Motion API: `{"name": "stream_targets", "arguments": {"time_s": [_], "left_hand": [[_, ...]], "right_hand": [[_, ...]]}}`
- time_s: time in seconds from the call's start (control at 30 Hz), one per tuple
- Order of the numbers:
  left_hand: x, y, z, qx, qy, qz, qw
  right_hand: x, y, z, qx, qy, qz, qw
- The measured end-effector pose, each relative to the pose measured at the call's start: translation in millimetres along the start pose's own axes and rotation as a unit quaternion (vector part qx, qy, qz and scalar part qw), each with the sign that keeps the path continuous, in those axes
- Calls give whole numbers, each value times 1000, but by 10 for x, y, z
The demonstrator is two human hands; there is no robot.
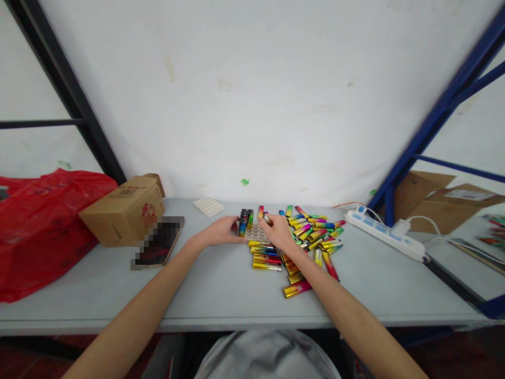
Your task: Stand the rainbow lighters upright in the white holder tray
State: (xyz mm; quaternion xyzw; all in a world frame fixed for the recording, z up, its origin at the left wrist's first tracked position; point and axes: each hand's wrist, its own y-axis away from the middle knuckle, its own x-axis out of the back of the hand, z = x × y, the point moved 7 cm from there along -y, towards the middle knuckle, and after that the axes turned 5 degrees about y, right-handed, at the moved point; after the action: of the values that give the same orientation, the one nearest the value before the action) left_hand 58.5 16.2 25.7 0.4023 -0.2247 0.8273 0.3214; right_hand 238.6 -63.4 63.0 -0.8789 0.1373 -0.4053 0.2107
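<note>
A pale tray with rows of holes (258,232) lies at mid-table, and several shiny multicoloured lighters (243,223) stand upright in its left part. My left hand (221,231) is curled round the tray's left side, thumb along the front and fingers behind, close against those lighters. Over the tray's right part, my right hand (281,232) pinches a lighter, its silvery end (268,219) showing at the fingertips. A red lighter (261,212) stands just beyond these fingers. Part of the tray is hidden by the right hand.
Loose lighters (315,231) lie heaped to the right, with a row (266,259) in front. Another pale tray (209,207) sits behind. Leftward are a pixelated phone-like object (160,242), a cardboard box (124,213) and a red bag (51,231). A power strip (384,234) lies right.
</note>
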Motion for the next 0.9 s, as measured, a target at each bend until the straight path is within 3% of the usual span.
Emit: {"name": "stream_targets", "arguments": {"time_s": [0.3,0.57,0.9], "left_hand": [[5,1,21,-1,6,-2,1000],[1,-6,4,-3,-6,0,1000],[17,9,19,1,-11,6,1000]], "right_hand": [[-97,18,26,35,23,-32,999],[-108,50,-117,139,18,-48,989],[-175,20,10,110,41,-56,991]]}}
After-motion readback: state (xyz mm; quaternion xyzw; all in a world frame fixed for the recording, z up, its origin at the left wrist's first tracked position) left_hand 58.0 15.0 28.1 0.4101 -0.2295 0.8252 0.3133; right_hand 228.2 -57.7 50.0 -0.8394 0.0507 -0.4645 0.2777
